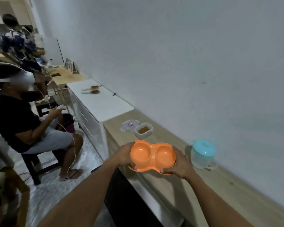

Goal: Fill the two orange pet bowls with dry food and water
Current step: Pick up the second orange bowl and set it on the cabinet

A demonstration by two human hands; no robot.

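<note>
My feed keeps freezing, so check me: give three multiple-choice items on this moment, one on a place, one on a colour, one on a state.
1. Where is the jug? A: on the wooden counter, right of the orange double bowl. B: on the floor. C: inside the bowl.
2. The jug lid is: A: red. B: turquoise. C: black.
3. The food container is: A: sealed. B: open, its clear lid beside it. C: tipped over.
Answers: 1 A, it stands on the wood right of the bowl; 2 B, plainly turquoise; 3 B, kibble shows from above.
</note>
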